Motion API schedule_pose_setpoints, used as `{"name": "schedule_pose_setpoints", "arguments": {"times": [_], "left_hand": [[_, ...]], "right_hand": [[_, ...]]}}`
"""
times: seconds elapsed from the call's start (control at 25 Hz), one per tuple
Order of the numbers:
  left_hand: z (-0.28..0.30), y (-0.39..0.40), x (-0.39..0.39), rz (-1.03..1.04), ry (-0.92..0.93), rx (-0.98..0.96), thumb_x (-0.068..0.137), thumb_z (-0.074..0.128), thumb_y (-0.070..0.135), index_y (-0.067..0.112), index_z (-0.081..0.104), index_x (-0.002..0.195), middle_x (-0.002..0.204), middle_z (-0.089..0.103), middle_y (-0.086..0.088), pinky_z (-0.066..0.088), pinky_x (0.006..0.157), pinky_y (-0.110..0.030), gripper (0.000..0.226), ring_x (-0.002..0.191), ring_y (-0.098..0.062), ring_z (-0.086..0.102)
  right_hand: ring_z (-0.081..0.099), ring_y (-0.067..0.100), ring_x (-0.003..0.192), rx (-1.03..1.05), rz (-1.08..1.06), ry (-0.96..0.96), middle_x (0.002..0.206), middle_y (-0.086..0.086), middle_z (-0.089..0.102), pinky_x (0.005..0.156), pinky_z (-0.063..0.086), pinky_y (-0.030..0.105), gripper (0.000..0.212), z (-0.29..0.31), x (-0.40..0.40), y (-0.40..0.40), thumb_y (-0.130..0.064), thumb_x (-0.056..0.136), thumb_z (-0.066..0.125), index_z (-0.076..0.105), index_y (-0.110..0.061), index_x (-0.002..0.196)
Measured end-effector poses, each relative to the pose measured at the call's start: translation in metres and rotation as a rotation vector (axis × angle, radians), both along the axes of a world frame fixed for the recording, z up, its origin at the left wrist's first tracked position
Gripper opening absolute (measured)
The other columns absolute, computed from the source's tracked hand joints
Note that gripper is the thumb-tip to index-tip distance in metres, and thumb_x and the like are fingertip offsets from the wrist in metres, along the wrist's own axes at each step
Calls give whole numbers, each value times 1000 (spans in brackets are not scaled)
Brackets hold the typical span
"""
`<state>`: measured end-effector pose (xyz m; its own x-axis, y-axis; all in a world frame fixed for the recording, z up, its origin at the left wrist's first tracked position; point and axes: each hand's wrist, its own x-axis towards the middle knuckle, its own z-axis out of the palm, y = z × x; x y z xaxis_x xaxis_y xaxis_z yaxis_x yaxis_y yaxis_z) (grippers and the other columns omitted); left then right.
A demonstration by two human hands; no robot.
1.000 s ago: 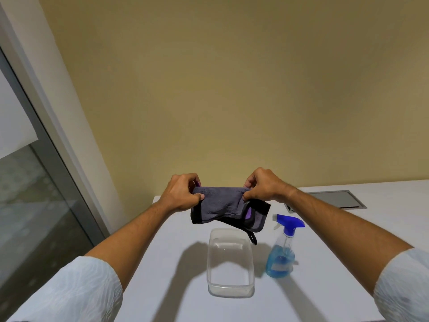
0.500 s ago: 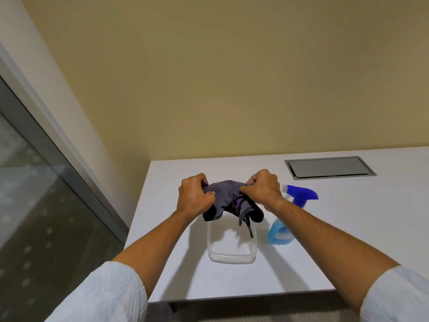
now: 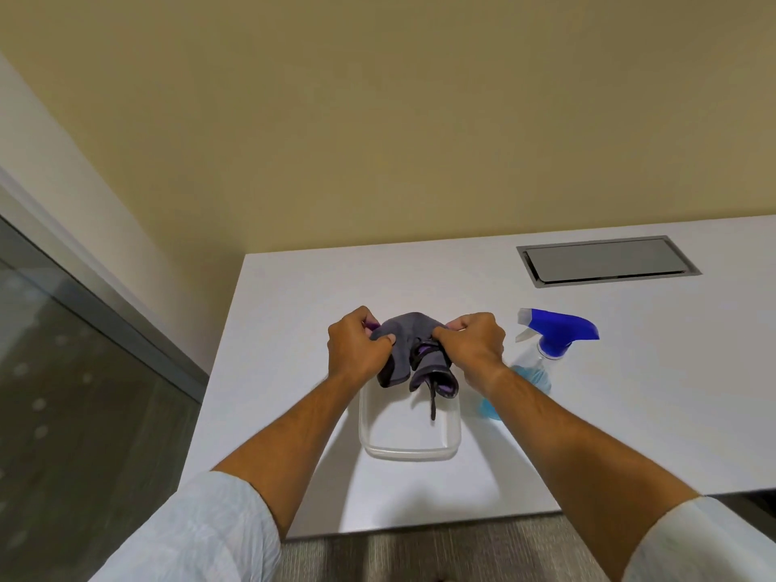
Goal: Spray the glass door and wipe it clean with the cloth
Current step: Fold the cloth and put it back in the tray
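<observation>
A grey cloth point(image 3: 409, 350) with purple and black trim is bunched between my two hands. My left hand point(image 3: 356, 350) grips its left end and my right hand point(image 3: 474, 344) grips its right end, both fists closed, just above the far end of a clear plastic tub point(image 3: 409, 449). A black loop of the cloth dangles into the tub. A spray bottle point(image 3: 541, 359) with a blue trigger head and blue liquid stands on the white table right of my right hand. The glass door point(image 3: 75, 405) fills the left side of the view.
The white table point(image 3: 630, 392) runs to the right, with a grey metal cable hatch point(image 3: 604, 260) set in its far right. A beige wall stands behind it. The door's grey frame point(image 3: 126, 304) slants along the left. Grey carpet shows below the table's front edge.
Both hands came closer together and lowered toward the tub, so the stretched cloth is now bunched up. The view tilted down, showing more of the table.
</observation>
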<state>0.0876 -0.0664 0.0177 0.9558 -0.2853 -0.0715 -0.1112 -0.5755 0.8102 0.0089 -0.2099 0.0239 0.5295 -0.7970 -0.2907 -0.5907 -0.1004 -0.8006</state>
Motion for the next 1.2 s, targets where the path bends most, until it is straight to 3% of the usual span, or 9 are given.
{"name": "schedule_pose_setpoints", "arguments": {"times": [0.24, 0.36, 0.6, 0.72, 0.8, 0.88, 1.0, 1.2], "left_hand": [[-22, 0, 5, -42, -33, 131, 74, 71, 12, 12, 57, 77, 67, 59, -2, 38, 52, -22, 14, 61, -16, 51], [-31, 1, 7, -98, -77, 211, 75, 73, 15, 12, 61, 85, 78, 63, -3, 39, 57, -21, 16, 70, -19, 56], [-39, 6, 6, -232, -134, 327, 80, 70, 21, 9, 62, 107, 103, 62, -8, 41, 72, -26, 31, 87, -20, 55], [-38, 9, 0, -313, -217, 367, 80, 67, 30, 10, 57, 120, 116, 58, -11, 47, 83, -33, 46, 106, -28, 56], [-38, 11, -4, -369, -262, 416, 81, 65, 39, 13, 46, 139, 141, 47, -16, 40, 105, -40, 66, 130, -33, 44], [-39, 15, -6, -428, -300, 501, 83, 59, 49, 18, 25, 152, 160, 20, -17, 19, 120, -44, 83, 148, -35, 17], [-40, 21, -8, -491, -373, 601, 84, 50, 59, 22, 3, 155, 163, -4, -17, 2, 122, -47, 93, 150, -37, -6], [-39, 34, -22, -556, -433, 648, 83, 46, 62, 21, -6, 155, 162, -12, -18, -1, 122, -50, 98, 149, -39, -12]], "right_hand": [[65, 20, 65, -132, 109, 34, 70, 7, 71, 64, 56, 29, 11, -29, 5, 0, -17, 77, 77, 74, -7, 73], [61, 17, 67, -242, 179, 70, 75, 4, 70, 67, 56, 29, 12, -40, 4, 2, -22, 82, 74, 74, -10, 82], [61, 18, 98, -474, 316, 208, 106, 3, 71, 81, 55, 34, 28, -55, 0, 4, -38, 90, 64, 68, -21, 112], [51, 23, 120, -589, 420, 222, 130, 5, 62, 98, 45, 38, 46, -56, -2, 5, -43, 91, 58, 58, -19, 131], [42, 26, 133, -649, 477, 264, 147, 7, 48, 109, 36, 42, 59, -55, -6, 7, -51, 91, 52, 47, -20, 141], [30, 28, 143, -677, 518, 288, 158, 9, 30, 117, 24, 45, 73, -55, -10, 9, -58, 88, 47, 34, -20, 149], [20, 29, 148, -723, 542, 259, 162, 12, 18, 120, 15, 45, 84, -57, -17, 13, -63, 83, 41, 25, -19, 152], [22, 33, 147, -749, 518, 205, 160, 15, 21, 119, 14, 45, 85, -53, -36, 29, -59, 83, 45, 27, -14, 152]]}}
